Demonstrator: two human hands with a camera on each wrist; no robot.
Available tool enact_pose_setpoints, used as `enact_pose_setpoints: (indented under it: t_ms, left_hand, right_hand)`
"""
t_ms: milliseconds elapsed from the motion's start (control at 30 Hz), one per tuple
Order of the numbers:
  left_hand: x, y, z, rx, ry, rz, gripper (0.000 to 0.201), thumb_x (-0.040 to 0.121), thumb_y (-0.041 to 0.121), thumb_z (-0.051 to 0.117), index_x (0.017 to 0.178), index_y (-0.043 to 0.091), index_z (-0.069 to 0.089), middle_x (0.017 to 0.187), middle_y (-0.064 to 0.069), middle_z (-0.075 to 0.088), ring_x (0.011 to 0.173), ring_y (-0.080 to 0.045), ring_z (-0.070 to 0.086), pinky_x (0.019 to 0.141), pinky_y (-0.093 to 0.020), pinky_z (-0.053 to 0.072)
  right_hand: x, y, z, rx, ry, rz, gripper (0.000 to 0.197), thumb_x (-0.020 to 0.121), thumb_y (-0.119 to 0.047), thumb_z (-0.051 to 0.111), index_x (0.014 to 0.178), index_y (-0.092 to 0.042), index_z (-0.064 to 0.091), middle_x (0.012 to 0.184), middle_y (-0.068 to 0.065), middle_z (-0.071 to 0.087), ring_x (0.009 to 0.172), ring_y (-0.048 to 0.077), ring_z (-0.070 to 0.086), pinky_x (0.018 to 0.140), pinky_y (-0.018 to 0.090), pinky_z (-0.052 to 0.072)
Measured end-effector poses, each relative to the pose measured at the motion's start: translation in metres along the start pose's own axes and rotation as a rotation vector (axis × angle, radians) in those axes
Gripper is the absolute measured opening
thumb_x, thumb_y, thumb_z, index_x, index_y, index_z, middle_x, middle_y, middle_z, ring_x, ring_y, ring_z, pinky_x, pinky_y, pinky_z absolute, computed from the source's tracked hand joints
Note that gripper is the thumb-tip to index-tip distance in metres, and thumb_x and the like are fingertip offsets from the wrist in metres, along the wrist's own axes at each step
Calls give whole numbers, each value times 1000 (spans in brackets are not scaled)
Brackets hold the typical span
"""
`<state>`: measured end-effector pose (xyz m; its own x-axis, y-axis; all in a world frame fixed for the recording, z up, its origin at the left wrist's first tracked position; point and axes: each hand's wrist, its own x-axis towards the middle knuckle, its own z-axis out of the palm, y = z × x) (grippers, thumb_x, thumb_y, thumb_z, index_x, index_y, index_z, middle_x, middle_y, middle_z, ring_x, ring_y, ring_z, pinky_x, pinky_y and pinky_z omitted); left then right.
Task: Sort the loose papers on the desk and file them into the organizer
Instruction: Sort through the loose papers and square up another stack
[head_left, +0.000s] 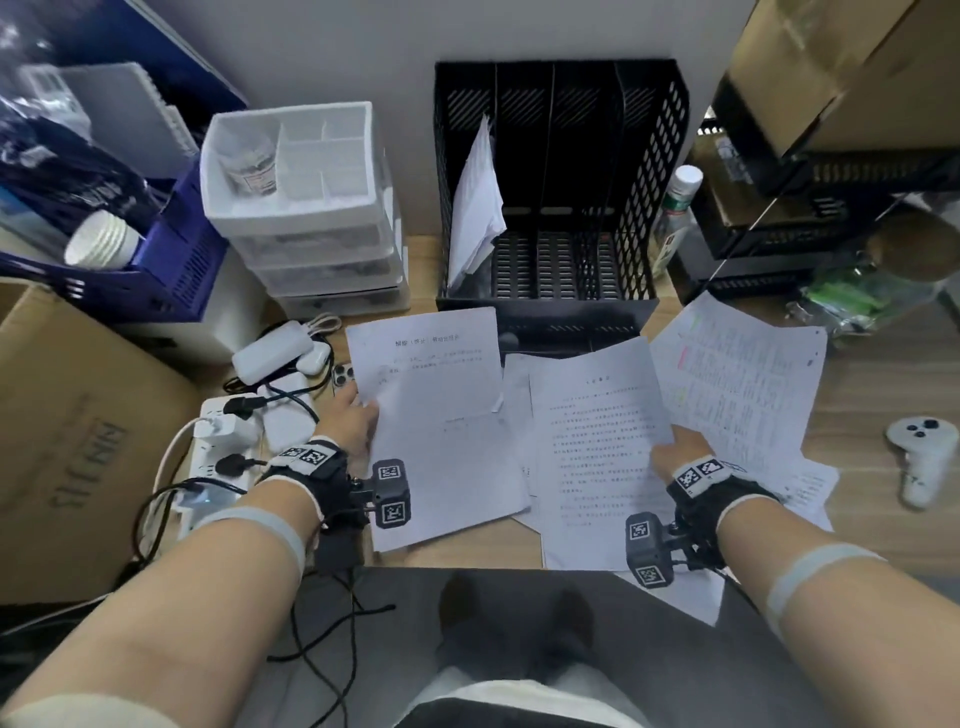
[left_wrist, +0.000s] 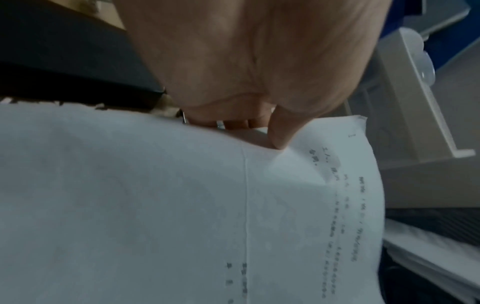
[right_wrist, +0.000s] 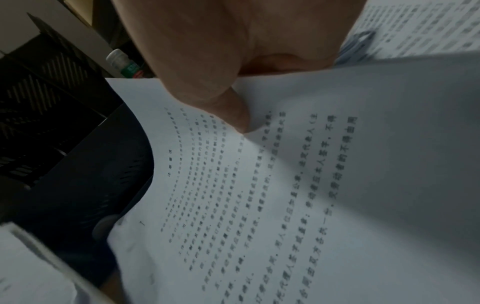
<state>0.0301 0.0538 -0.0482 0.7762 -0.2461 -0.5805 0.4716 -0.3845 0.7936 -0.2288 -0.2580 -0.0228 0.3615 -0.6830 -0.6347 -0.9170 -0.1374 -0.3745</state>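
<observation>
I see left hand (head_left: 358, 422) pinching titled sheet (head_left: 431, 415), long axis running away toward organizer (head_left: 561, 208) ahead, right hand (head_left: 680, 447) pinching text sheet (head_left: 597, 447), likewise lengthwise, between both hands.

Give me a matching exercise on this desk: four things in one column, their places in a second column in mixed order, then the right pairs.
Things
1. file organizer
2. paper cups
3. game controller
4. sparsely printed sheet

Places
A. in the blue crate at far left
B. pinched by the left hand
C. on the desk at far right
D. against the wall, papers in its leftmost slot

Pairs: 1-D, 2-A, 3-C, 4-B
</observation>
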Motion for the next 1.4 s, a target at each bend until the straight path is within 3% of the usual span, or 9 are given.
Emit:
enact_pose_setpoints:
  t_ms: [133, 300, 433, 567, 667, 767, 1100, 1233, 1400]
  left_hand:
    - [-29, 20, 6, -176, -138, -46, 43, 99, -5, 41, 137, 13, 53, 110, -21, 66, 99, -37, 57, 84, -48, 49]
    - [-40, 24, 11, -322, -285, -107, 42, 102, -2, 36, 133, 19, 54, 112, -17, 71, 93, -35, 69, 75, -48, 63]
    - [-36, 19, 12, -378, -296, -114, 35, 102, 0, 39, 128, 15, 58, 104, -13, 77, 84, -29, 77, 67, -43, 63]
    - [-32, 7, 27, -33, -222, -86, 25, 102, 1, 45, 126, 2, 54, 93, -16, 71, 65, -23, 73, 55, -33, 58]
    - [-31, -10, 42, 365, -195, -32, 25, 95, 5, 57, 120, 3, 61, 113, -20, 72, 99, -38, 70, 87, -46, 58]
    - [-35, -17, 52, 516, -139, 17, 30, 94, 8, 58, 124, 4, 60, 116, -12, 68, 109, -34, 66, 92, -37, 53]
    - [-43, -21, 55, 258, -213, -30, 27, 97, 6, 52, 122, 17, 55, 112, -11, 70, 81, -19, 67, 67, -30, 59]
    - [-46, -16, 49, 0, -158, -133, 49, 84, 12, 66, 131, 11, 50, 117, -17, 70, 101, -39, 70, 93, -61, 54]
    - [-46, -8, 47, -54, -149, -170, 58, 85, 9, 77, 134, 5, 46, 119, -16, 68, 107, -38, 66, 98, -61, 50]
  right_hand:
    - [-9, -28, 19, -30, -127, -126, 39, 87, -4, 44, 123, -12, 57, 118, 12, 61, 97, 29, 56, 75, 28, 45]
    - [-14, -41, 32, -74, -107, -163, 27, 88, -7, 43, 109, -20, 51, 100, 9, 55, 69, 21, 56, 49, 24, 37]
    - [-19, -42, 34, -52, -141, -160, 56, 88, -6, 44, 143, -19, 43, 146, 12, 47, 113, 35, 58, 76, 33, 50]
    - [-25, -45, 40, -17, -184, -130, 37, 96, -12, 47, 131, -7, 55, 132, 19, 58, 114, 34, 58, 91, 36, 46]
    - [-28, -44, 49, 39, -216, -143, 27, 99, -21, 45, 116, -10, 62, 123, 18, 61, 92, 25, 59, 84, 34, 45]
    - [-33, -42, 55, 133, -283, -90, 48, 101, -38, 39, 141, -11, 46, 144, 13, 50, 124, 32, 52, 102, 37, 40]
    - [-34, -35, 80, 290, -418, -148, 52, 85, -22, 69, 133, -12, 54, 131, 5, 62, 119, 28, 59, 104, 39, 44]
    - [-36, -44, 82, 345, -436, -154, 50, 74, -13, 67, 124, -7, 61, 121, 7, 68, 111, 27, 62, 104, 44, 45]
    - [-36, -47, 67, 384, -408, -175, 23, 83, -12, 65, 106, -10, 62, 103, 2, 69, 101, 24, 63, 87, 33, 47]
